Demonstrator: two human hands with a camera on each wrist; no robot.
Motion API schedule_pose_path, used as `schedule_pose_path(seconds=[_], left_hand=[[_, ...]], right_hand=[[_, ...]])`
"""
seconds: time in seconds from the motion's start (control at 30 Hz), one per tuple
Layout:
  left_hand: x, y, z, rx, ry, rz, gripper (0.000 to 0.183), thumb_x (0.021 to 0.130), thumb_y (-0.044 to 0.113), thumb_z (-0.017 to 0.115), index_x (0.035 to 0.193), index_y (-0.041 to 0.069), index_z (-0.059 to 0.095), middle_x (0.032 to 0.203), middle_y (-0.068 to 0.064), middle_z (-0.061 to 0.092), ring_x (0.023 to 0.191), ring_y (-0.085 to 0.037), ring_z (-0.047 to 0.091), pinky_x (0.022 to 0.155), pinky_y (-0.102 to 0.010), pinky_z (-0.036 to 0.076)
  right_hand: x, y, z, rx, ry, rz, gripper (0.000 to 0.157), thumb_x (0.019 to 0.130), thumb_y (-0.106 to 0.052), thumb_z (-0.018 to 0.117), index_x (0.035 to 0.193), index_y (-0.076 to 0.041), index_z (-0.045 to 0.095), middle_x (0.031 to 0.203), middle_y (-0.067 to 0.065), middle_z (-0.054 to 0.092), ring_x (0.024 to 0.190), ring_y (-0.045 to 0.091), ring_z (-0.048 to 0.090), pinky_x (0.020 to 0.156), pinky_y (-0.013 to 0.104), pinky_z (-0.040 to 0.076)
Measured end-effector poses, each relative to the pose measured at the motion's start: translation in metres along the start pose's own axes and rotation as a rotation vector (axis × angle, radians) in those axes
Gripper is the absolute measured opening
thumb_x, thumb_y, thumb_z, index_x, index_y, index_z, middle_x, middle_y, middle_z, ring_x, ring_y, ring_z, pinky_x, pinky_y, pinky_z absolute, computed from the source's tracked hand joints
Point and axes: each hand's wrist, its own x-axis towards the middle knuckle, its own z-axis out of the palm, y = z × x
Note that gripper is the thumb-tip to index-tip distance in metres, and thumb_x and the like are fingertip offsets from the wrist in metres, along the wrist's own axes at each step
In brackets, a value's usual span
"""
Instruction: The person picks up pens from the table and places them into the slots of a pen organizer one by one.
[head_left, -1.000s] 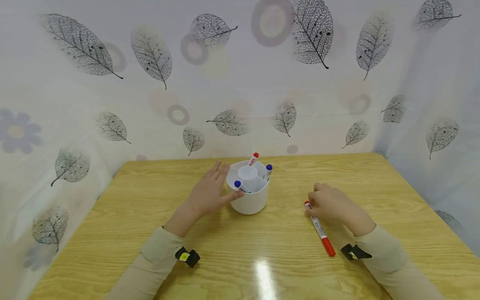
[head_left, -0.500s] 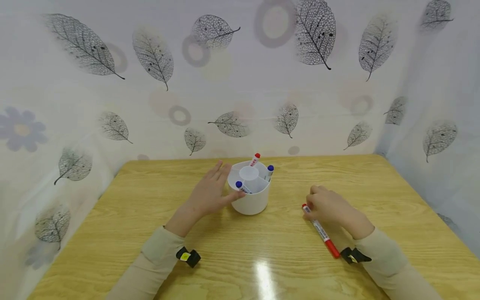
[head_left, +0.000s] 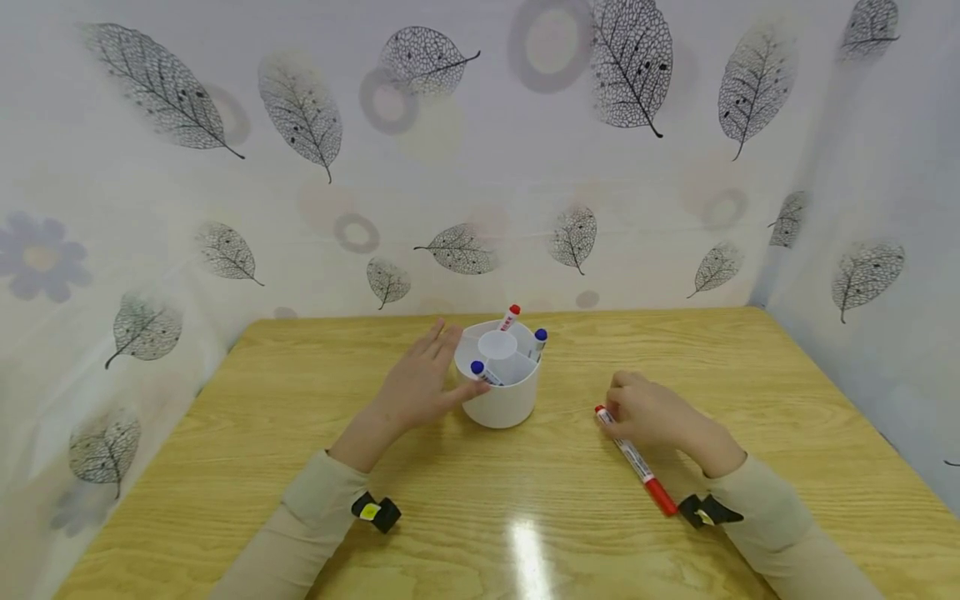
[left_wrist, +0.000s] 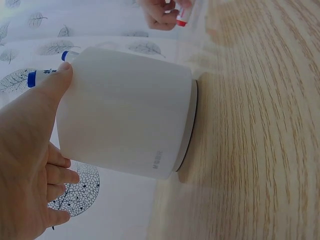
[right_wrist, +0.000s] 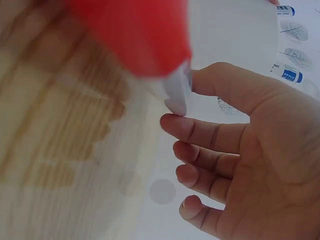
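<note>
A white round pen holder [head_left: 501, 407] with compartments stands upright on the table. My left hand [head_left: 416, 379] is at its left side, thumb along the rim and the other fingers fairly straight. The left wrist view shows that thumb touching the holder's top edge [left_wrist: 64, 112]. In the holder are a red-ended marker [head_left: 509, 318] at the back and two blue-ended markers, one at the right [head_left: 538, 342] and one in front [head_left: 486, 373]. My right hand [head_left: 660, 417] pinches a white marker with a red cap [head_left: 636, 461] between thumb and index finger, its capped end towards me.
The wood-grain table [head_left: 450, 533] reaches back to a pale hanging sheet [head_left: 480, 167] with leaf prints, which also encloses both sides. Black straps with a yellow patch sit at the left wrist [head_left: 377, 512] and the right wrist [head_left: 708, 510].
My right hand has shifted slightly left, and the marker's far end has moved left with it. My left hand stays at the pen holder.
</note>
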Motion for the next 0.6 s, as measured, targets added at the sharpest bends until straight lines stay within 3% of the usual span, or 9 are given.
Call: schedule_pose_path(seconds=[0.27, 0.6], left_hand=[[-0.001, 0.0, -0.001, 0.003, 0.003, 0.007, 0.1, 0.088, 0.071, 0.048, 0.155, 0.001, 0.02, 0.162, -0.012, 0.023, 0.153, -0.029, 0.011, 0.126, -0.045, 0.017], [-0.002, 0.001, -0.002, -0.006, 0.001, 0.007, 0.101, 0.088, 0.071, 0.048, 0.155, 0.001, 0.02, 0.162, -0.013, 0.023, 0.153, -0.029, 0.011, 0.125, -0.046, 0.018]], right_hand=[[-0.001, -0.004, -0.008, 0.115, 0.096, -0.039, 0.014, 0.086, -0.019, 0.072, 0.076, -0.017, 0.062, 0.087, -0.002, 0.053, 0.076, 0.011, 0.046, 0.062, 0.024, 0.042], [-0.003, -0.009, -0.014, 0.121, 0.186, -0.013, 0.013, 0.085, -0.017, 0.07, 0.078, -0.017, 0.059, 0.092, 0.001, 0.053, 0.081, 0.016, 0.049, 0.066, 0.026, 0.042]])
